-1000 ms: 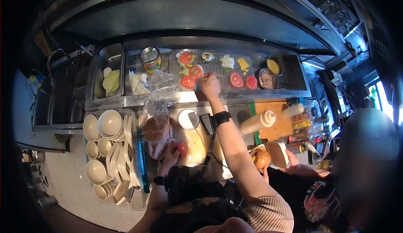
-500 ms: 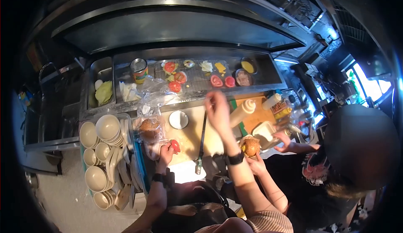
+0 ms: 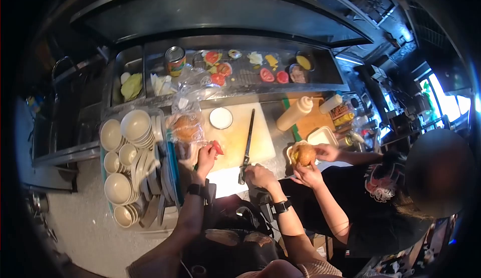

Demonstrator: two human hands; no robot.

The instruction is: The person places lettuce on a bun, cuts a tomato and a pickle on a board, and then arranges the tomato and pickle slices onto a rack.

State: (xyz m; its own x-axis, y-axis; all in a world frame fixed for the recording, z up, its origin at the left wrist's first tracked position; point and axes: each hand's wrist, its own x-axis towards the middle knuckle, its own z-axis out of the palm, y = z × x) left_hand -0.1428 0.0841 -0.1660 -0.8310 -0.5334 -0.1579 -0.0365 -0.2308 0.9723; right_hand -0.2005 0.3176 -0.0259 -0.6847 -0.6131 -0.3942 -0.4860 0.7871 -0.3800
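Observation:
A red piece of tomato [image 3: 217,148] is pinched in my left hand [image 3: 206,161], at the left edge of the white cutting board [image 3: 260,140]. My right hand [image 3: 261,176] is at the board's front edge, fingers curled at the dark handle of a long knife [image 3: 249,140]. The knife lies flat with its blade pointing away from me. A small round white dish [image 3: 221,118] sits on the board's far left part. Beside the board, clear plastic bags cover a browned bun [image 3: 186,127].
Bowls [image 3: 118,188] and plates are stacked at left. Behind the board, a metal ledge holds a can [image 3: 175,61], tomato slices [image 3: 267,75] and lettuce [image 3: 132,86]. Squeeze bottles [image 3: 295,113] stand at right. A co-worker's hands [image 3: 311,175] hold a burger [image 3: 303,155] close by.
My right hand has come down from above the board's far edge to the knife handle. My left hand still holds the tomato. The view has shifted, and the co-worker's second hand now touches the burger.

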